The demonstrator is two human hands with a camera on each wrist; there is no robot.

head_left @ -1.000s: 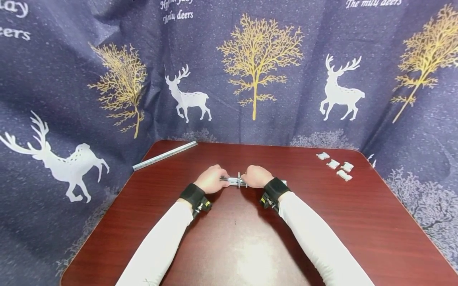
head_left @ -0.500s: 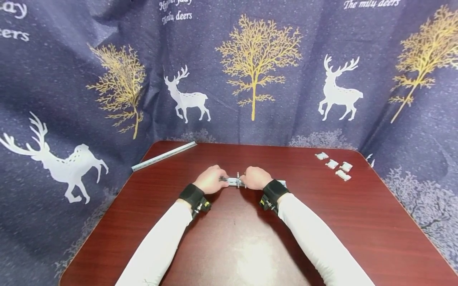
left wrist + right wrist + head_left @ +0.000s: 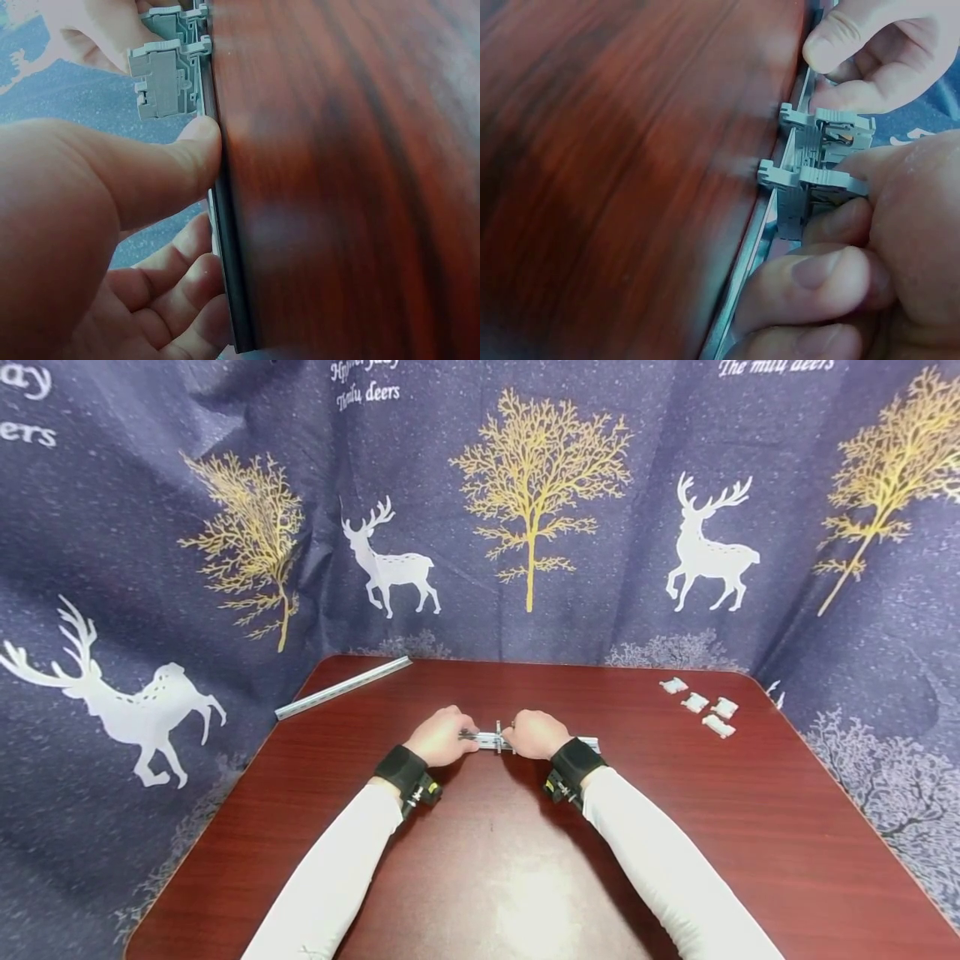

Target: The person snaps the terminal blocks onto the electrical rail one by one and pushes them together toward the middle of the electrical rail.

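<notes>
A slotted metal DIN rail (image 3: pixel 486 742) lies across the middle of the table. My left hand (image 3: pixel 442 737) grips its left part, the thumb against the near edge and the fingers round the far side. Two grey terminal blocks sit side by side on the rail, a small gap between them. The left block (image 3: pixel 166 81) stands free, just right of my left thumb. My right hand (image 3: pixel 537 733) holds the right block (image 3: pixel 817 180) between thumb and fingers, its other fingers curled beside the rail. In the head view that hand hides most of this block.
Another long DIN rail (image 3: pixel 343 688) lies slanted at the back left of the brown table (image 3: pixel 480 877). Several loose pale terminal blocks (image 3: pixel 695 702) lie at the back right. A dark curtain (image 3: pixel 480 527) with deer and trees hangs behind the table.
The head view has shifted very slightly. Both hands, the rail and the blocks keep the same places relative to each other.
</notes>
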